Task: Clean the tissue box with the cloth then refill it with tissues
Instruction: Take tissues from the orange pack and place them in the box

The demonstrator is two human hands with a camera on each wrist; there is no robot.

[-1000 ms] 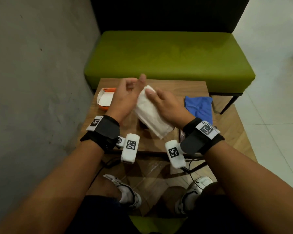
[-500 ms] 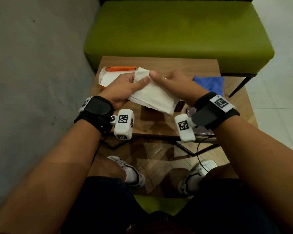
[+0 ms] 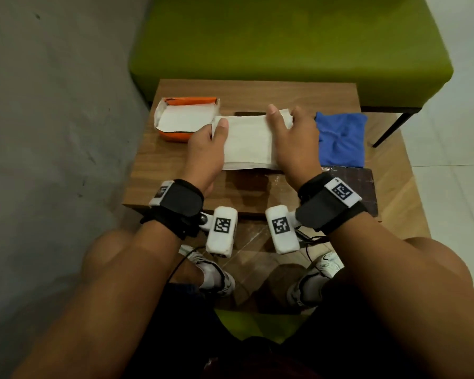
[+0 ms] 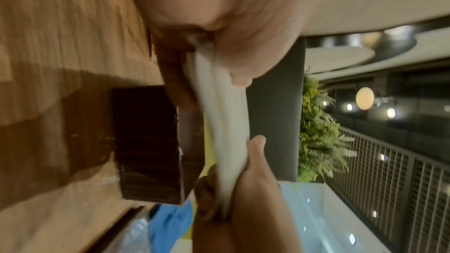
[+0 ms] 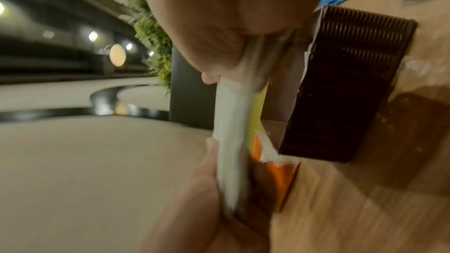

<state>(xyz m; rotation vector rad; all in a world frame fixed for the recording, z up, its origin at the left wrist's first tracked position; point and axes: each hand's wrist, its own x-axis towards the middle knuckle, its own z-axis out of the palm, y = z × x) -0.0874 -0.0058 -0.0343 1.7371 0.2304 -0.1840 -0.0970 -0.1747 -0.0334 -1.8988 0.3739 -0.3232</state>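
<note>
A flat stack of white tissues [image 3: 248, 140] is held level between both hands, just above the dark brown ribbed tissue box [image 5: 340, 88]. Only a dark sliver of the box [image 3: 251, 114] shows past the stack in the head view. My left hand [image 3: 216, 132] pinches the stack's left end, thumb on top. My right hand [image 3: 282, 119] grips the right end, thumb on top and fingers curled round the edge. The left wrist view shows the stack [image 4: 224, 122] edge-on beside the open box [image 4: 146, 141]. The blue cloth [image 3: 341, 139] lies on the table to the right.
An opened orange tissue pack [image 3: 186, 121] sits at the table's left. A dark flat panel [image 3: 350, 187] lies at the front right. The small wooden table [image 3: 257, 91] stands against a green bench [image 3: 285, 45], with a grey wall on the left.
The tissue stack was tilted and raised in both hands; now it is turned level and lower over the box. Both hands shifted to its two ends.
</note>
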